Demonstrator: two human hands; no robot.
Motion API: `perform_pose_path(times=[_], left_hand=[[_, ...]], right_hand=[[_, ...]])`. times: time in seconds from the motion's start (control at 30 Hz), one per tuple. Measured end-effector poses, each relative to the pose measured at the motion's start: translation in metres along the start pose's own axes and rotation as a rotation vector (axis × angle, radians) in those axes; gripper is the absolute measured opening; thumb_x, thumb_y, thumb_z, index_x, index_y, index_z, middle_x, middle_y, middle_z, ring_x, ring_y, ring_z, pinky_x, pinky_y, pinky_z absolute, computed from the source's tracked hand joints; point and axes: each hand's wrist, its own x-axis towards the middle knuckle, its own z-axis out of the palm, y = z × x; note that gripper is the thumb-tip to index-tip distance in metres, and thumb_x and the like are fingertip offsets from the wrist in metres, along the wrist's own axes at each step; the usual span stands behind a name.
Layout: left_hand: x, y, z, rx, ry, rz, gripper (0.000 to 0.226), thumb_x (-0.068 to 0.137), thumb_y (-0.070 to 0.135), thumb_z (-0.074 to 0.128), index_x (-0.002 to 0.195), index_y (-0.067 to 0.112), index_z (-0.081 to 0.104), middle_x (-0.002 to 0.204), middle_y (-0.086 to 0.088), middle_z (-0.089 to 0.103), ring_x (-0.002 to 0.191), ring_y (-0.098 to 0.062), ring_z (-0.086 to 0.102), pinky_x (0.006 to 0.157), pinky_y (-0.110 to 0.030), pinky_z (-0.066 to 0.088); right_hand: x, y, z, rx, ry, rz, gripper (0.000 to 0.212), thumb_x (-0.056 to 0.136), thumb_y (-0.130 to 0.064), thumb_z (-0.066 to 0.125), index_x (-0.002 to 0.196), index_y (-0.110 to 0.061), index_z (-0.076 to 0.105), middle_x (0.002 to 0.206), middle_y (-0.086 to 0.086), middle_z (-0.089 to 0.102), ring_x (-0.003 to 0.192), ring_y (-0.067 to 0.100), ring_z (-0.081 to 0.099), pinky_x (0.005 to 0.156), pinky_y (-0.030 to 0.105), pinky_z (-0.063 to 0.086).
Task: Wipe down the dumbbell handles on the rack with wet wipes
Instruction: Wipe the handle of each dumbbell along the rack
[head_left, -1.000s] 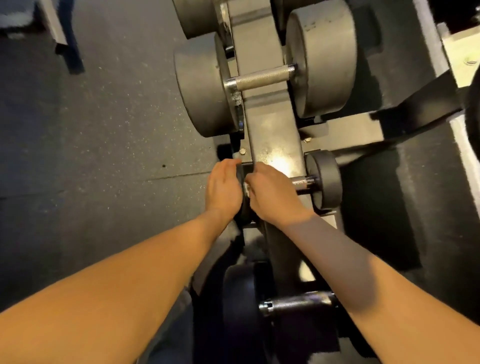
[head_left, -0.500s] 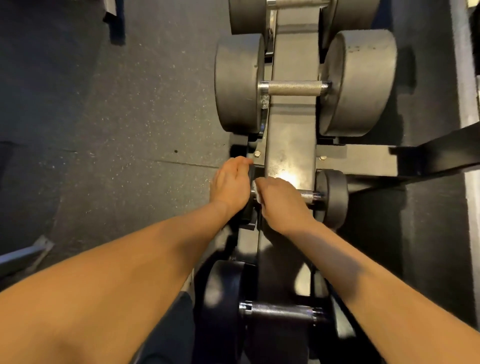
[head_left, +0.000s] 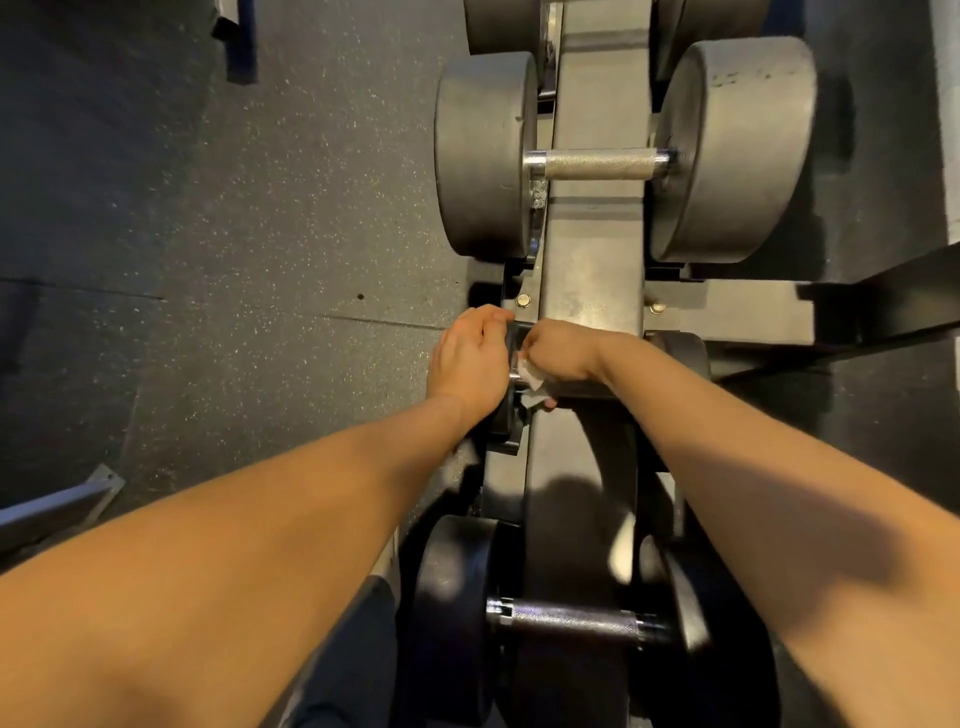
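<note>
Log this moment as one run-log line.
phase: wiping | left hand: grips left head of small black round-headed dumbbell | right hand: holds white wet wipe round its steel handle | large grey round-headed dumbbell beyond: untouched

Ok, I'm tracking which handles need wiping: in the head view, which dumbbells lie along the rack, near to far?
Black dumbbell → small dumbbell, left hand gripping its end, right hand wrapping the wet wipe round its handle → large grey dumbbell → another grey dumbbell, cut off at the frame's edge.
</note>
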Motion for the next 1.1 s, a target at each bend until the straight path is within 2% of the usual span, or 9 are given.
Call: perform_pose_path(times=[0.23,0.3,0.37,0.47,0.63,0.77,0.87,1.0,1.1], left_hand=[[0.002,-0.003,0.002,0.008,0.006,0.006,0.038,0.105,0.035,0.034,0.118,0.027,0.069,0.117,0.001,0.066,0.108,-0.019,0.061,0.102,-0.047,0.050],[0.002,-0.005,0.002,0.016,0.009,0.010,0.038,0.106,0.035,0.034,0.117,0.027,0.069,0.116,0.002,0.066,0.108,-0.019,0.061,0.102,-0.046,0.050],[0.002,-0.005,0.003,0.021,0.011,0.006,0.037,0.107,0.034,0.034,0.117,0.028,0.068,0.116,0.002,0.066,0.108,-0.018,0.061,0.102,-0.046,0.050],[0.002,-0.003,0.002,0.037,0.003,0.008,0.036,0.107,0.034,0.034,0.117,0.029,0.068,0.115,0.003,0.066,0.109,-0.019,0.061,0.103,-0.047,0.049],[0.001,-0.001,0.000,0.033,-0.012,0.000,0.045,0.098,0.043,0.029,0.115,0.031,0.069,0.112,0.001,0.067,0.107,-0.022,0.063,0.099,-0.050,0.051],[0.000,-0.001,0.000,0.028,-0.010,0.010,0.038,0.105,0.036,0.033,0.114,0.028,0.068,0.108,0.003,0.067,0.104,-0.019,0.063,0.099,-0.047,0.052],[0.001,-0.003,0.001,0.046,-0.005,0.013,0.040,0.103,0.039,0.031,0.114,0.029,0.069,0.110,0.003,0.067,0.105,-0.020,0.063,0.100,-0.048,0.051],[0.004,-0.006,0.002,0.067,0.005,0.002,0.047,0.096,0.049,0.028,0.112,0.034,0.069,0.112,0.005,0.068,0.108,-0.021,0.062,0.100,-0.050,0.051],[0.004,-0.004,0.001,0.045,-0.009,0.003,0.041,0.101,0.042,0.031,0.111,0.031,0.070,0.110,0.004,0.068,0.105,-0.020,0.062,0.099,-0.050,0.051]], right_hand=[[-0.038,0.020,0.065,-0.433,0.655,-0.204,0.003,0.094,-0.015,0.062,0.097,-0.015,0.059,0.086,0.004,0.064,0.078,0.027,0.061,0.072,0.038,0.045],[-0.044,0.030,0.078,-0.533,0.719,-0.235,0.023,0.079,-0.006,0.073,0.100,-0.013,0.066,0.093,0.007,0.069,0.085,0.028,0.064,0.086,0.041,0.049],[-0.045,0.033,0.080,-0.546,0.713,-0.280,0.038,0.074,-0.005,0.077,0.111,-0.011,0.069,0.108,0.008,0.071,0.097,0.029,0.066,0.096,0.043,0.049],[-0.042,0.030,0.062,-0.438,0.640,-0.343,0.004,0.094,-0.019,0.064,0.096,-0.017,0.066,0.091,0.003,0.067,0.084,0.024,0.061,0.078,0.037,0.047],[-0.016,0.025,0.026,-0.133,0.350,-0.186,0.032,0.107,-0.032,0.045,0.077,-0.025,0.055,0.070,-0.005,0.054,0.073,0.023,0.057,0.065,0.032,0.035],[-0.017,0.022,0.048,-0.233,0.565,-0.090,0.029,0.108,-0.031,0.042,0.094,-0.017,0.063,0.079,0.000,0.057,0.074,0.024,0.056,0.068,0.033,0.037],[-0.041,0.027,0.074,-0.449,0.758,-0.185,0.004,0.095,-0.017,0.062,0.097,-0.014,0.065,0.086,0.004,0.064,0.080,0.025,0.061,0.078,0.037,0.045],[-0.055,0.042,0.057,-0.634,0.775,-0.306,0.014,0.081,-0.009,0.065,0.094,-0.012,0.071,0.088,0.008,0.071,0.091,0.031,0.062,0.095,0.046,0.046],[-0.070,0.053,0.032,-0.752,0.766,-0.212,0.009,0.080,-0.012,0.067,0.087,-0.010,0.072,0.086,0.010,0.069,0.092,0.033,0.061,0.094,0.047,0.045]])
